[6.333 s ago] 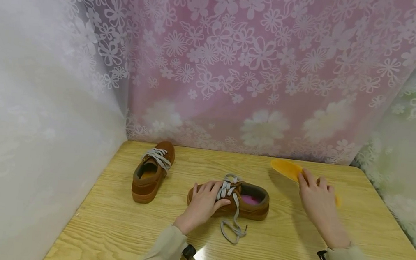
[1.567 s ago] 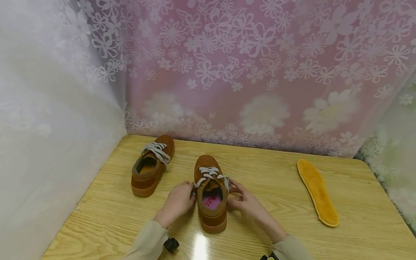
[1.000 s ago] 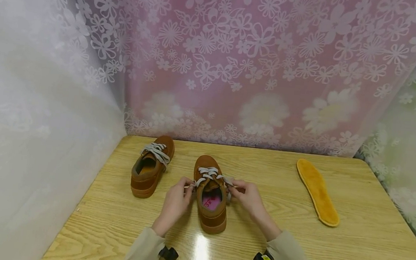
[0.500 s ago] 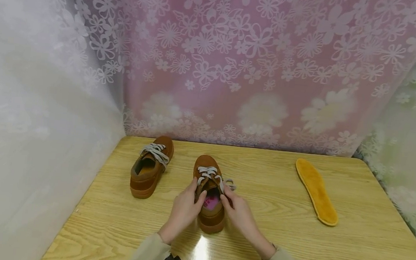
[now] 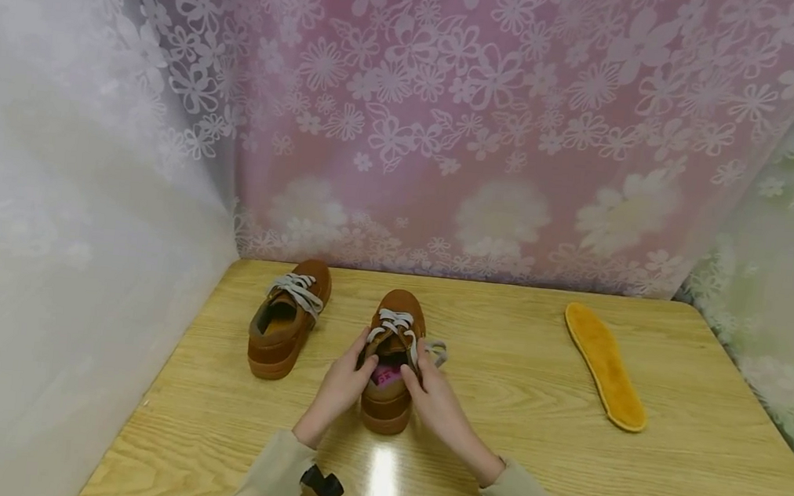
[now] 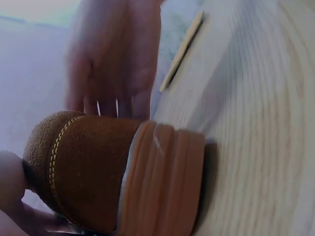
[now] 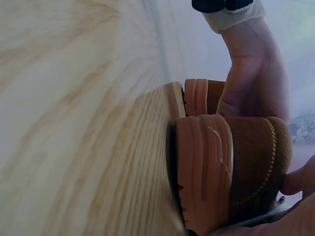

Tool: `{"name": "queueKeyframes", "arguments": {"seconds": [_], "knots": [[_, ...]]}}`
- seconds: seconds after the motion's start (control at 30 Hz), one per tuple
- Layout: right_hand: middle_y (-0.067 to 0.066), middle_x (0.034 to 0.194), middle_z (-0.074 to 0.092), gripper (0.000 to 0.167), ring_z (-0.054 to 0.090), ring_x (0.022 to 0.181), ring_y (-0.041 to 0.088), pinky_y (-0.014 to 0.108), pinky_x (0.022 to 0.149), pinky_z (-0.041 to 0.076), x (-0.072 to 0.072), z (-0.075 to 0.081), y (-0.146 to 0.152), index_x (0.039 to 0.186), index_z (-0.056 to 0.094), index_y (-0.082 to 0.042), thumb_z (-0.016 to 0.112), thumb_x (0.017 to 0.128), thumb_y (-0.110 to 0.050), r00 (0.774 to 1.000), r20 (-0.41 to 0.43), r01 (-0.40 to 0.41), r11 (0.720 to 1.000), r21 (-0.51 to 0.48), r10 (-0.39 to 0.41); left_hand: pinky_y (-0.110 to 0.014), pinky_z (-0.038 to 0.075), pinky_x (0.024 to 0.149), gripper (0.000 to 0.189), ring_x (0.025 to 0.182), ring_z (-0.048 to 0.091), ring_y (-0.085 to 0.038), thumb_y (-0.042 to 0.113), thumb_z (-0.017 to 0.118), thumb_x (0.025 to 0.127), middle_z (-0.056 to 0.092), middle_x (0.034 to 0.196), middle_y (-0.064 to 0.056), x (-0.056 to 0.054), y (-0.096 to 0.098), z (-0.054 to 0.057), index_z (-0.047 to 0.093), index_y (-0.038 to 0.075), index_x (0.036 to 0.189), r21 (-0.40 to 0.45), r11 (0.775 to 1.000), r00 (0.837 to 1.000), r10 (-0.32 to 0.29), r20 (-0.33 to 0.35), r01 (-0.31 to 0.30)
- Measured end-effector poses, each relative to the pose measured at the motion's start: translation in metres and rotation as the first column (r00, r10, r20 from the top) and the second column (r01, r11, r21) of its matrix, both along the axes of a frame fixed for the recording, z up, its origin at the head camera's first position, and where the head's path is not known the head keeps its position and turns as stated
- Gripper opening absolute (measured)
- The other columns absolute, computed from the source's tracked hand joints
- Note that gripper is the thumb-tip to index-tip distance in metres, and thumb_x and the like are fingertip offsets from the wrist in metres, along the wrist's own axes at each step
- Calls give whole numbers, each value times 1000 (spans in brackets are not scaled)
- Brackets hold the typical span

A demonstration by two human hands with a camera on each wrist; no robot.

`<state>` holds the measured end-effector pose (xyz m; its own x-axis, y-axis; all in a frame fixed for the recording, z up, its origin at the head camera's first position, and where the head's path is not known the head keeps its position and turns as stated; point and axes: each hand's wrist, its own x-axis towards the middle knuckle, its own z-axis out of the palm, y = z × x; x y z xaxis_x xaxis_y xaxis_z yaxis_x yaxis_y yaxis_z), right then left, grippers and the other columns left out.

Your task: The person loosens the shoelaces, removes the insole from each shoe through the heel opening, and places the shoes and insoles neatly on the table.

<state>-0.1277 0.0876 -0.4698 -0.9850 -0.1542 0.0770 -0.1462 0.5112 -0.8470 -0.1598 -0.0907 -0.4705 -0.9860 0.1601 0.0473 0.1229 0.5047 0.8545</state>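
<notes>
A brown suede lace-up shoe (image 5: 385, 414) stands on the table, toe pointing away from me. My left hand (image 5: 340, 385) grips its left side, thumb at the opening's edge. On the other side my right hand (image 5: 438, 403) holds it the same way. A pink insole (image 5: 386, 375) with dark markings shows inside the opening. Grey laces (image 5: 396, 321) cross the front, and a loose lace loop (image 5: 437, 352) lies to the right. In the left wrist view the shoe's stitched heel (image 6: 91, 169) is seen close up; the right wrist view shows its thick sole (image 7: 202, 172) near the tabletop.
To the left stands the matching brown shoe (image 5: 282, 340), laces tied across and an orange lining inside. A fuzzy orange insole (image 5: 604, 369) lies on the right of the wooden table (image 5: 518, 322). Flowered curtains (image 5: 408, 123) enclose the back and sides.
The right hand has put the orange insole down on the table. The shoe has been turned from sideways to toe-away. Both hands have moved from beside it onto its opening, shifting it slightly left.
</notes>
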Motion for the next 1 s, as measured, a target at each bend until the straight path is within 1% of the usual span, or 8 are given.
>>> {"name": "queueKeyframes", "arguments": {"seconds": [0.13,0.37,0.53,0.6,0.67,0.77,0.87,1.0], "knots": [[29,163,17,65,22,148,47,62,118,23,-7,-1,-2,159,12,8,43,111,-23,999,46,6,1000,-24,-5,-61,31,115,62,142,36,-48,16,56,100,39,155,-28,-1,3,0,35,-3,155,87,996,998,6,57,-11],[29,163,18,59,21,149,45,59,120,21,-21,-4,-9,157,17,9,43,109,-13,999,33,39,997,-69,-37,-57,41,108,59,136,47,-43,10,57,93,49,147,-27,-8,7,0,46,-5,149,103,988,994,109,24,-111],[29,163,18,59,23,148,45,60,118,25,-37,-4,-21,158,16,9,41,110,-14,999,41,25,998,-64,-22,-55,36,114,56,141,41,-41,7,53,95,44,151,-27,-23,0,2,43,-8,149,155,976,988,142,63,-150],[27,163,17,60,24,148,44,59,118,26,-45,-4,-27,158,14,9,41,110,-15,999,51,3,998,-61,0,-54,29,118,56,146,32,-42,3,48,97,36,156,-29,-30,-5,4,37,-12,150,222,964,987,126,96,-144],[27,164,14,61,23,149,43,58,118,26,-53,-4,-34,158,11,8,40,111,-16,998,61,-22,998,-60,25,-53,27,119,57,147,29,-42,-1,45,96,33,156,-31,-38,-10,6,34,-14,151,275,949,985,124,121,-153],[25,166,9,63,20,151,40,56,119,25,-66,-2,-43,159,7,6,39,112,-19,994,91,-61,995,-76,67,-53,30,118,55,146,31,-41,-2,41,97,35,156,-31,-50,-19,8,35,-13,151,272,944,978,152,142,-186],[22,167,6,64,17,152,38,55,121,23,-77,-2,-51,160,6,3,38,112,-23,989,113,-82,993,-83,91,-52,31,116,54,144,35,-41,2,40,100,38,156,-28,-60,-27,9,37,-7,153,227,946,964,194,179,-233],[20,168,5,64,13,154,36,53,122,20,-90,-3,-55,161,5,2,37,112,-25,988,108,-106,991,-77,114,-53,25,120,55,148,27,-41,3,38,103,30,160,-26,-72,-33,9,29,-6,156,276,930,956,182,231,-244]]}}
